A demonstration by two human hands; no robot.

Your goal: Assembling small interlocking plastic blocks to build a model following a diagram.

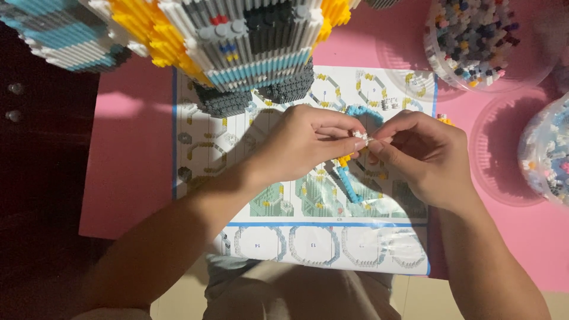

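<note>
Tight above, open below
The brick model (pixel 237 47) looms over the instruction sheet (pixel 308 243); tubs of bricks (pixel 474 35) crowd the right; the pink surface (pixel 130 166) left lies free.

A blue-bordered white printed instruction sheet (pixel 207 148) with coloured diagrams lies flat on the pink table (pixel 130 178).

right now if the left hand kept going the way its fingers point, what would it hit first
The left hand points rightward, and its fingertips already meet the right hand at the small white brick piece pinched between them. So it would likely press into the right hand's fingers first; depth looks about level.
</note>
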